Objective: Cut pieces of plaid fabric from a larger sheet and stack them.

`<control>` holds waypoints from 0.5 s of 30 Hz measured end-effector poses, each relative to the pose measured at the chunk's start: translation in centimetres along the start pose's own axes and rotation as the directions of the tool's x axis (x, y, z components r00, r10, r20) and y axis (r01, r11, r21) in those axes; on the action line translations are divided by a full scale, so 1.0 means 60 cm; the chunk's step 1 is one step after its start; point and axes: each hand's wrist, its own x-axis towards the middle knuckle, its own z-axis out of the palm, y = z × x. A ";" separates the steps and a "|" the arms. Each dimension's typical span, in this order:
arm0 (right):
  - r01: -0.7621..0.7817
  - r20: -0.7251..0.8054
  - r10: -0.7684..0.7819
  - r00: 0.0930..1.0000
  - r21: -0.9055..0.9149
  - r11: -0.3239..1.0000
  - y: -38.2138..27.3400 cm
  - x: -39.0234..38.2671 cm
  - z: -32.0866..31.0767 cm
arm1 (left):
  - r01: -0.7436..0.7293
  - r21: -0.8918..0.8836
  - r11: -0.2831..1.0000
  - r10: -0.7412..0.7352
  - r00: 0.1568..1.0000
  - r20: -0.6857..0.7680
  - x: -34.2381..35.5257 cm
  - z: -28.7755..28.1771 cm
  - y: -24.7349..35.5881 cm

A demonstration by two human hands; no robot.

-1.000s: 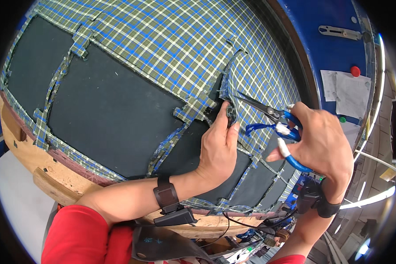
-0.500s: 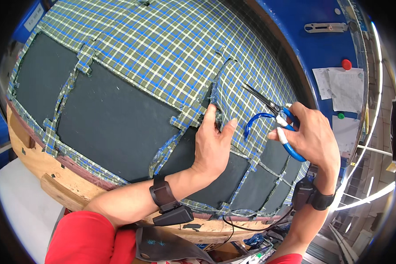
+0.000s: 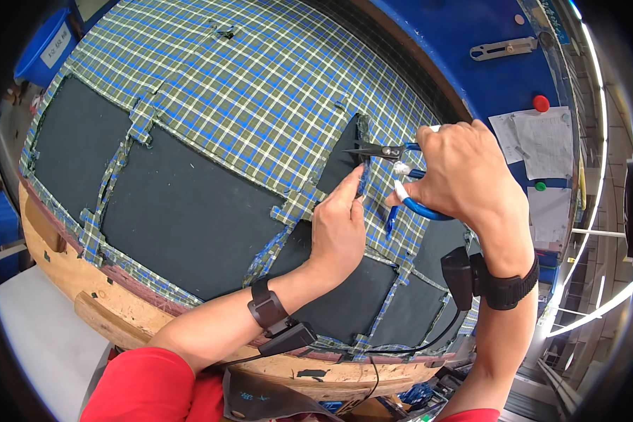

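Green and blue plaid fabric (image 3: pixel 246 84) covers a large curved piece, with cut-out openings showing dark grey panels (image 3: pixel 190 204). My left hand (image 3: pixel 337 232) holds a frayed fabric edge (image 3: pixel 363 181) beside a small opening at the middle right, index finger and thumb along it. My right hand (image 3: pixel 464 172) grips blue-handled scissors (image 3: pixel 378 152) wrapped partly in white, with a blue cord hanging from them. The blades point left across that edge, just above my left fingertip, slightly parted.
A wooden rim (image 3: pixel 98 316) borders the lower edge. At right stands a blue board (image 3: pixel 513 77) with papers (image 3: pixel 545 141), round magnets and a box cutter (image 3: pixel 503 49). A blue bin (image 3: pixel 46 49) is at upper left, a white surface (image 3: pixel 28 309) at lower left.
The scissors have turned from pointing up-left to nearly level and moved left onto the fabric edge. My right hand has risen, rolling over. The whole view has shifted, the fabric appearing lower.
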 end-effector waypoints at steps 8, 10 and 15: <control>-0.056 -0.119 0.049 0.992 -0.058 0.997 0.022 0.012 0.017 | -0.034 -0.039 0.999 0.038 0.993 0.111 0.002 -0.010 0.010; -0.089 -0.125 0.085 0.989 -0.024 0.996 0.036 0.008 0.017 | -0.085 -0.026 0.996 0.087 0.988 0.124 0.002 -0.011 0.007; -0.232 0.061 0.226 0.972 0.121 0.965 0.069 0.004 0.027 | -0.099 -0.024 0.995 0.101 0.988 0.113 0.003 -0.009 0.002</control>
